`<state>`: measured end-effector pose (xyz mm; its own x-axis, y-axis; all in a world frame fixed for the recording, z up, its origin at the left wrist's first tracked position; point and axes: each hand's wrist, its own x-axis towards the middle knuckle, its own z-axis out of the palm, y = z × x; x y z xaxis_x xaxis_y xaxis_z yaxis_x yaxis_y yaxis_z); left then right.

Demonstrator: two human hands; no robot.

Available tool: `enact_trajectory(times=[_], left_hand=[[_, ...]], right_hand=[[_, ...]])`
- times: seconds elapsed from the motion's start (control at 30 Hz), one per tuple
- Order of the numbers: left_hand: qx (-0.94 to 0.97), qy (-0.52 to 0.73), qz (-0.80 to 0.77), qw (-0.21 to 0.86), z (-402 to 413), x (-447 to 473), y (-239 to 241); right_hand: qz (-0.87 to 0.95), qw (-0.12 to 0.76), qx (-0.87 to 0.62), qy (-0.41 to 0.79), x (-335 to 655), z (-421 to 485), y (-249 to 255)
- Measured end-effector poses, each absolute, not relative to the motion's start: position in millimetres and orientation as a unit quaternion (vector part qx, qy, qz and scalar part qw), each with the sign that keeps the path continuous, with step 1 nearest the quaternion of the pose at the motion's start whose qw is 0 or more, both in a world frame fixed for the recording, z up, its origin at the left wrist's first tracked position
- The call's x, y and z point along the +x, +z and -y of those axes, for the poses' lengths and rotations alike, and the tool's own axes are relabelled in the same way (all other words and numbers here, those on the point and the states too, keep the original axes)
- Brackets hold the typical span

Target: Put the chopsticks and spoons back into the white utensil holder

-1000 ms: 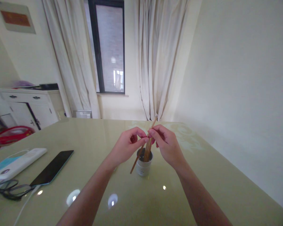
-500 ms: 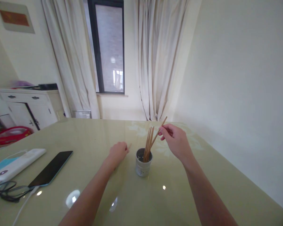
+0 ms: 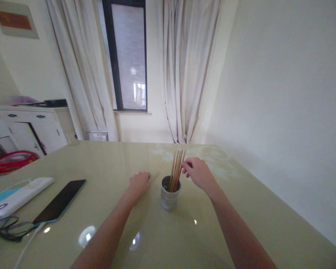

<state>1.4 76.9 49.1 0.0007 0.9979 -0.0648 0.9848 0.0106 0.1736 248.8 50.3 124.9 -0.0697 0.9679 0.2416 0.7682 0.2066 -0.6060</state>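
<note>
A light grey cup (image 3: 169, 200) with small perforations stands on the table, holding several wooden chopsticks (image 3: 176, 173) that lean slightly right. My right hand (image 3: 197, 172) is just right of them, thumb and forefinger pinched at the upper part of the rightmost chopstick (image 3: 183, 157). Left of the cup, my left hand (image 3: 139, 184) rests low at the tabletop with its fingers curled. A small greyish tip (image 3: 149, 175) shows at its fingers; what it belongs to is hidden.
A dark-screened phone (image 3: 60, 200) lies at the left, beside a white power strip (image 3: 25, 196), a tangled black cable (image 3: 9, 227) and a white cable (image 3: 30, 243). The glossy table (image 3: 123, 157) reaches toward the curtains (image 3: 182, 74); a wall runs along its right.
My right hand has moved left and down, and the chopstick it holds now stands steeper and lower among the others. A light stick end beside my left hand has given way to a greyish tip.
</note>
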Motion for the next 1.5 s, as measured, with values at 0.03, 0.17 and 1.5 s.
enact_trajectory(times=[0.03, 0.17, 1.5], left_hand=[[0.703, 0.042, -0.705, 0.088, -78, 1, 50], [0.713, 0.112, -0.681, 0.126, -83, -3, 68], [0.673, 0.063, -0.729, 0.107, -105, -48, 26]], right_hand=[[0.712, 0.302, -0.612, 0.168, 249, -50, 125], [0.701, 0.318, -0.624, 0.134, 252, -48, 133], [0.723, 0.253, -0.623, 0.16, 248, -44, 131]])
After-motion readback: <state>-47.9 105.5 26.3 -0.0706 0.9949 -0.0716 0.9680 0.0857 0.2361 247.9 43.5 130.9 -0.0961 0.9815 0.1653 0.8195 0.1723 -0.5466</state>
